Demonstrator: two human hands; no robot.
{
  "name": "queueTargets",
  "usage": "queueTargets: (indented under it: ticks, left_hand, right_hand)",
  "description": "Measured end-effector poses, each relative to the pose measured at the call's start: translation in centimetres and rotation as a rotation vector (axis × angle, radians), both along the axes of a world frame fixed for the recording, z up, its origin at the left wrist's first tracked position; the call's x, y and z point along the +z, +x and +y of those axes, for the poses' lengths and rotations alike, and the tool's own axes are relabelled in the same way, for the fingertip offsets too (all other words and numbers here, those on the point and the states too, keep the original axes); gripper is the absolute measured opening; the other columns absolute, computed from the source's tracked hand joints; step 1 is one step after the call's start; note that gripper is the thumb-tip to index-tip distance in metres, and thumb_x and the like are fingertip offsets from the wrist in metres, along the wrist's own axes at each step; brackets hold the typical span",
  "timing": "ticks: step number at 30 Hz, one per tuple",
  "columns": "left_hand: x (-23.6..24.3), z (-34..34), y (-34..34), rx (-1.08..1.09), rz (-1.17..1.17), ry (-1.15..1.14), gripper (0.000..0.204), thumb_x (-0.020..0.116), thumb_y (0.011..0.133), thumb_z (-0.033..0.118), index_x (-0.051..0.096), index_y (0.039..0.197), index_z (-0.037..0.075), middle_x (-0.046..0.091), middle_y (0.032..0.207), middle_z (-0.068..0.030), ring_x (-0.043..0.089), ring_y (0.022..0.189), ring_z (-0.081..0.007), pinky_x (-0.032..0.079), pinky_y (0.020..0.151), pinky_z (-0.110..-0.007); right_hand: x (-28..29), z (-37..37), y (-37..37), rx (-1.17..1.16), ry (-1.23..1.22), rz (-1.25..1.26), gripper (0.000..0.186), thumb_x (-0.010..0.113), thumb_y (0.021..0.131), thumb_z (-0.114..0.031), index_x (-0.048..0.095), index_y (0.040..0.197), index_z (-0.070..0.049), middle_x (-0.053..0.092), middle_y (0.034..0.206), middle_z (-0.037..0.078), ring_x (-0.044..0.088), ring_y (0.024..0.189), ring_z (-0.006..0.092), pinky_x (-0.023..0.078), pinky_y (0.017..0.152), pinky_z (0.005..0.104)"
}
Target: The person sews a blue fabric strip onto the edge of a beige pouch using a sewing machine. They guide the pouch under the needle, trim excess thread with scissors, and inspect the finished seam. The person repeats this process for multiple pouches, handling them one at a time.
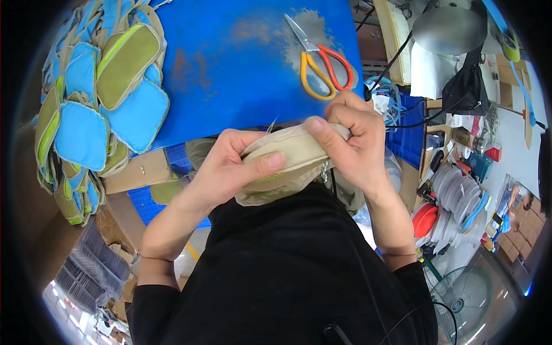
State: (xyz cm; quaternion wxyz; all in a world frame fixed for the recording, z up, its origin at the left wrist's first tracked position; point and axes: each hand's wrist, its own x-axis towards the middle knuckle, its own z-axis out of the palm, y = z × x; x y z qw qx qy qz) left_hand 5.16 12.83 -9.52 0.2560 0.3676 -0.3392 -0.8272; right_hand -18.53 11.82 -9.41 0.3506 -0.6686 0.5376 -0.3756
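Both of my hands grip a beige fabric piece (290,155) with a seamed edge, a strip of mesh and a few loose threads. My left hand (230,167) pinches its left part, thumb pressed on the front face. My right hand (351,144) is closed on its right end, thumb over the upper edge. Scissors with orange and yellow handles (315,75) lie with blades apart on the blue worktop (218,69), just beyond my right hand.
Many olive and light-blue fabric pieces (80,132) are heaped at the worktop's left. Cardboard boxes (138,172) sit below them. To the right are cables, a dark pouch (463,92), stacked round reels (451,195) and a green fan (460,293).
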Motion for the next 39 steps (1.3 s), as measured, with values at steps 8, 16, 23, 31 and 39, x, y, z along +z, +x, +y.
queueTargets:
  ticks: [8, 16, 23, 31, 39]
  left_hand:
    - [-0.7, 0.0, 0.9, 0.117, 0.152, 0.103, 0.027, 0.066, 0.102, 0.025, 0.072, 0.104, -0.001, 0.070, 0.091, 0.0013, 0.060, 0.084, -0.0025, 0.049, 0.075, -0.023]
    - [1.1, -0.5, -1.3, 0.132, 0.263, 0.062, 0.028, 0.060, 0.106, 0.025, 0.071, 0.106, 0.000, 0.070, 0.091, 0.0012, 0.059, 0.080, -0.0013, 0.049, 0.071, -0.022]
    - [1.0, -1.0, -2.0, 0.185, 0.156, -0.022, 0.023, 0.062, 0.103, 0.022, 0.070, 0.105, 0.000, 0.070, 0.092, 0.0002, 0.061, 0.082, -0.0033, 0.050, 0.070, -0.024]
    - [0.9, -1.8, -0.3, 0.423, -0.678, -1.042, 0.025, 0.075, 0.083, 0.007, 0.071, 0.108, 0.004, 0.066, 0.093, -0.0097, 0.061, 0.076, -0.0253, 0.051, 0.068, -0.034]
    - [-0.4, -2.6, 0.5, 0.230, -0.512, -0.938, 0.020, 0.059, 0.098, 0.007, 0.068, 0.114, -0.001, 0.062, 0.093, -0.0091, 0.057, 0.083, -0.0193, 0.045, 0.076, -0.030]
  right_hand:
    - [-2.4, -0.4, -2.2, -0.140, 0.056, -0.096, 0.037, 0.072, 0.094, -0.025, 0.060, 0.070, 0.001, 0.055, 0.071, 0.004, 0.053, 0.072, 0.0158, 0.038, 0.075, 0.0280]
    - [-7.7, 1.1, -2.2, -0.189, 0.262, -0.598, 0.037, 0.059, 0.107, -0.026, 0.067, 0.084, 0.003, 0.059, 0.092, 0.001, 0.051, 0.086, 0.0083, 0.040, 0.082, 0.0255]
    - [-8.3, 1.3, -1.5, -0.293, 0.328, -0.697, 0.038, 0.053, 0.110, -0.028, 0.069, 0.092, 0.001, 0.064, 0.095, 0.001, 0.055, 0.087, 0.0066, 0.042, 0.082, 0.0234]
    - [-6.1, 1.3, -3.0, -0.345, 0.200, -0.612, 0.041, 0.048, 0.109, -0.033, 0.065, 0.121, 0.001, 0.069, 0.112, 0.006, 0.062, 0.108, 0.0143, 0.042, 0.099, 0.0319]
    - [0.5, 0.3, -2.5, -0.066, 0.133, -0.470, 0.041, 0.063, 0.098, -0.034, 0.066, 0.119, 0.001, 0.067, 0.105, 0.003, 0.057, 0.097, 0.0101, 0.043, 0.089, 0.0280]
